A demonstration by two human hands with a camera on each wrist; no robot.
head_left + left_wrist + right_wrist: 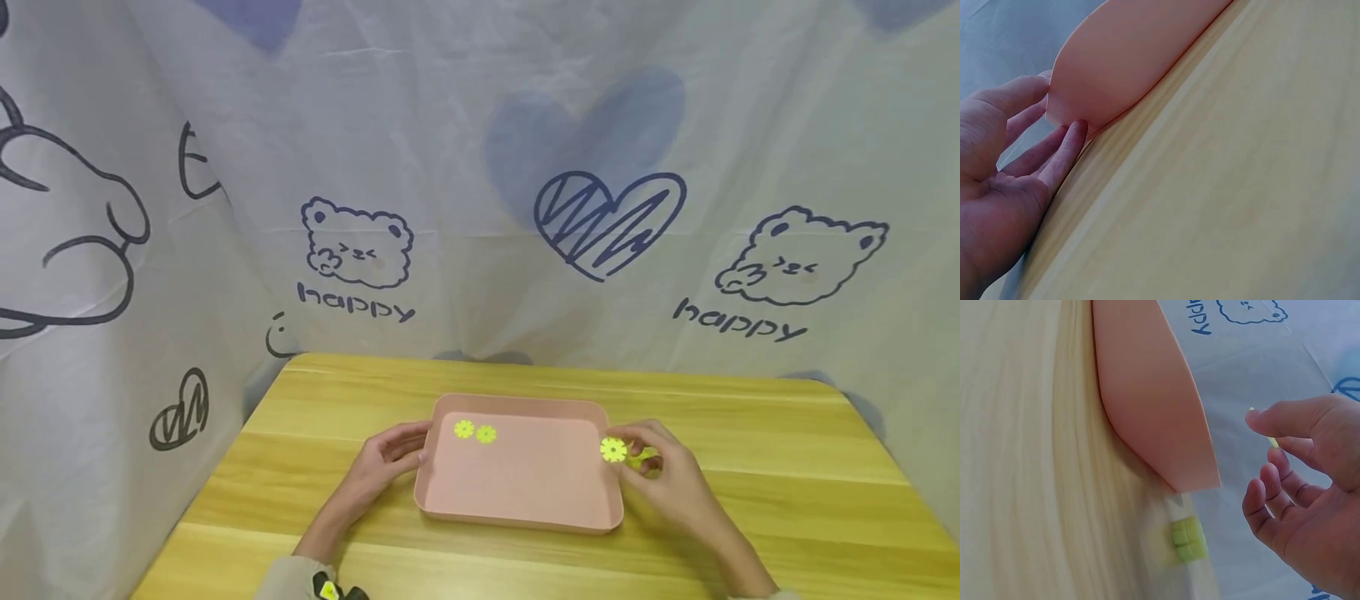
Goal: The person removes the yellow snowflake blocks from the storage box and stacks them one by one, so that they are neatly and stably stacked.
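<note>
A shallow pink tray (517, 518) lies on the wooden table between both hands. My left hand (384, 457) holds its left side; in the left wrist view, the thumb is at the rim and the fingers lie against the outer wall. Over the tray's right rim, my right hand (667, 475) pinches a yellow notched disc (613, 450) between thumb and forefinger. The right wrist view shows this disc edge-on. More yellow (643, 457) appears behind those fingers. Two other notched discs, one (464, 429) beside another (486, 434), rest in the tray's far left corner.
The wood-grain table (750, 450) extends around the tray. Behind and to the left hangs a pale curtain (465, 275) with bear and heart drawings. A blurred yellow-green block (1189, 539) shows past the tray corner in the right wrist view.
</note>
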